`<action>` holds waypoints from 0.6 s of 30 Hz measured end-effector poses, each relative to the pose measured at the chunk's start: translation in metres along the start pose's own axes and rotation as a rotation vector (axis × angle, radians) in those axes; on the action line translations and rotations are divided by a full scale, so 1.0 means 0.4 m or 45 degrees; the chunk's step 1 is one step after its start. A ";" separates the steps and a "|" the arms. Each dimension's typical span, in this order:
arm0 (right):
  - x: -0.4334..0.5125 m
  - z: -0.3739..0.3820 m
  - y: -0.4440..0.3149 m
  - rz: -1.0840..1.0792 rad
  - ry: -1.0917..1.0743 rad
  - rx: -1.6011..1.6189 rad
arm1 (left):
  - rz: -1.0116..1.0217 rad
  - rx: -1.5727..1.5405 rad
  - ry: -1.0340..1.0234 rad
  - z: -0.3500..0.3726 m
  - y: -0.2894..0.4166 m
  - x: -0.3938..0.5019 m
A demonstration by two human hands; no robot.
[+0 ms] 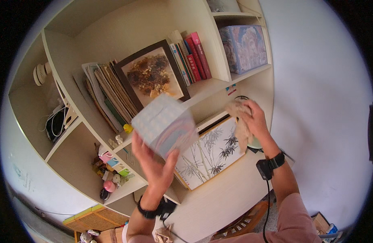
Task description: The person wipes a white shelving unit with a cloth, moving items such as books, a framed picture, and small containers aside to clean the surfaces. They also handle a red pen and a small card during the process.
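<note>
My left hand holds up a pale blue and pink patterned box, slightly blurred, gripping it from below in front of the shelves. A beige cloth hangs crumpled from my right hand, to the right of the box. Behind and below the two hands, a framed bamboo painting leans above the desk top, partly covered by the box. A dark-framed dried flower picture stands on the shelf behind the box, its lower edge partly hidden.
Upright papers and books flank the flower picture. A yellow toy duck sits at the shelf edge. A larger printed box fills the upper right compartment. Below are the white desk, a wooden chair and another cloth.
</note>
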State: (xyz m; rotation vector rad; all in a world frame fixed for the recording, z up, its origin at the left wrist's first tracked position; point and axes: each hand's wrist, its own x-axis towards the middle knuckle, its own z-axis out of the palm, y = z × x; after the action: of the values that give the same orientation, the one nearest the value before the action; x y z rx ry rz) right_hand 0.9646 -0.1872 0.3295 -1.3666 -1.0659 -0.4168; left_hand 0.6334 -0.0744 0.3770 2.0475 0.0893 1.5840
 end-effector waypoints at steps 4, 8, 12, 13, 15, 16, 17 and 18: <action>0.163 0.035 -0.085 -0.244 0.179 -0.134 | -0.123 0.164 0.005 -0.149 0.027 -0.125; 0.312 0.129 -0.126 -0.546 0.087 -0.332 | -0.314 0.258 0.129 -0.220 0.038 -0.246; 0.345 0.184 -0.084 -0.464 -0.625 -1.049 | -0.413 0.330 0.234 -0.248 0.063 -0.333; 0.369 0.200 -0.072 -0.507 -0.738 -1.067 | -0.438 0.379 0.263 -0.252 0.074 -0.347; 0.410 0.232 -0.051 -0.518 -1.020 -1.187 | -0.476 0.403 0.308 -0.249 0.095 -0.368; 0.416 0.244 -0.039 -0.602 -0.954 -1.046 | -0.520 0.353 0.357 -0.242 0.106 -0.375; 0.428 0.265 -0.035 -0.576 -1.050 -1.071 | -0.547 0.385 0.383 -0.234 0.113 -0.378; 0.441 0.294 -0.038 -0.583 -1.137 -1.101 | -0.550 0.393 0.405 -0.224 0.122 -0.381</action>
State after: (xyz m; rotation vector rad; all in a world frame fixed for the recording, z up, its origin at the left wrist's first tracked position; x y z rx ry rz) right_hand 0.9979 -0.0249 0.4629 -2.1622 -2.1071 -0.6699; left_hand 0.4919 -0.1388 0.2795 1.8025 0.8792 1.6667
